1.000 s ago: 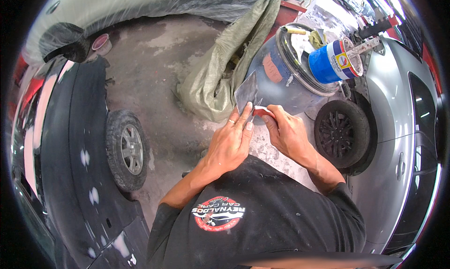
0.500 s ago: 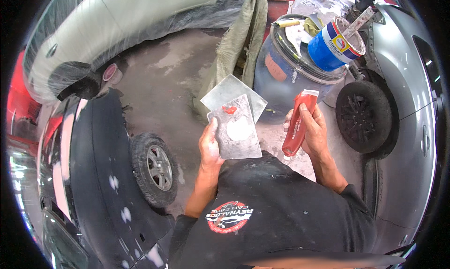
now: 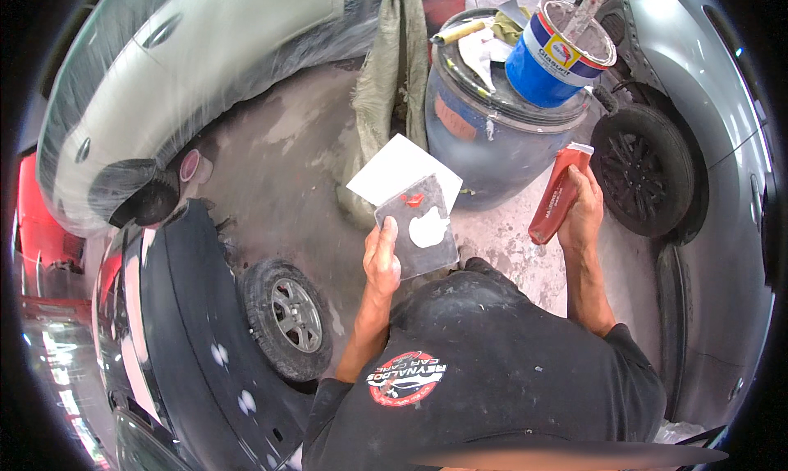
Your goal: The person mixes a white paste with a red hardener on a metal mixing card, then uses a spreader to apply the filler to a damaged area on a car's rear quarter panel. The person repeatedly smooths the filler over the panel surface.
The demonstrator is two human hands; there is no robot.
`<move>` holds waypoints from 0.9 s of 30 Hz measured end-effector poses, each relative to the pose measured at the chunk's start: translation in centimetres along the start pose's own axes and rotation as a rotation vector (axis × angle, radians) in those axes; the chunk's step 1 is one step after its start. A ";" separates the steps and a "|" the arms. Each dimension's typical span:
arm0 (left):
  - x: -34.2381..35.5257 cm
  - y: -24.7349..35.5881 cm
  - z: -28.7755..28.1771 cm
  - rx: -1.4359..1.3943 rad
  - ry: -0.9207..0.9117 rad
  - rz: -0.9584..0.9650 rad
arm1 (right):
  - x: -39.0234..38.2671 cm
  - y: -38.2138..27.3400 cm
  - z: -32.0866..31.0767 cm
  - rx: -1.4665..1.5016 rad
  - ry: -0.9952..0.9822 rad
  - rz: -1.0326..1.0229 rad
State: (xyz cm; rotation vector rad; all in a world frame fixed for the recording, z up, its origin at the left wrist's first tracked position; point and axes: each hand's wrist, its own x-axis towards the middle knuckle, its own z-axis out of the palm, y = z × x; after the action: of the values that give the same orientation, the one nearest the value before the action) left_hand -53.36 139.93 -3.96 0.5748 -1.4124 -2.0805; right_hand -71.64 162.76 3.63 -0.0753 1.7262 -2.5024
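Observation:
My left hand (image 3: 382, 259) is closed on a dark grey flat board (image 3: 410, 260), thumb lying on its face. On the board sit a blob of white paste (image 3: 428, 228) and, above it, a small dab of red paste (image 3: 413, 199). A second flat plate (image 3: 402, 169), bright white in this light, sticks out behind the board's far edge; how it is held is hidden. To the right, my right hand (image 3: 584, 210) grips a red squeeze tube (image 3: 558, 196), its pale crimped end up and its lower end pointing down to the left.
Ahead stands a large dark drum (image 3: 484, 155), bearing a blue paint can (image 3: 548, 67) with a stick in it. Greenish cloth (image 3: 377, 93) hangs beside it. A loose wheel (image 3: 289, 319) and dark body panel (image 3: 197, 307) are at left; a silver car (image 3: 726, 217) flanks the right.
The tube in my right hand has moved right, away from the board. The board and the plate behind it have tilted, and the plate now looks brighter.

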 end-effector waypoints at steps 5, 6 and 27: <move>2.5 -0.8 3.1 -0.349 -0.015 -0.168 | 4.4 -0.4 -4.0 0.074 0.145 -0.160; 2.9 -0.9 3.7 -0.406 -0.056 -0.197 | 5.5 -0.6 -4.9 0.097 0.179 -0.195; 8.0 -3.2 13.4 -0.466 -0.112 -0.248 | 22.3 -4.3 -16.4 0.078 0.505 -0.445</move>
State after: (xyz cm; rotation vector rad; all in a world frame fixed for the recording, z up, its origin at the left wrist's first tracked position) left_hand -68.44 144.94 -2.48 0.4603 -0.8923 -2.5643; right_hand -95.63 177.04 1.46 0.2250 1.9567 -3.1222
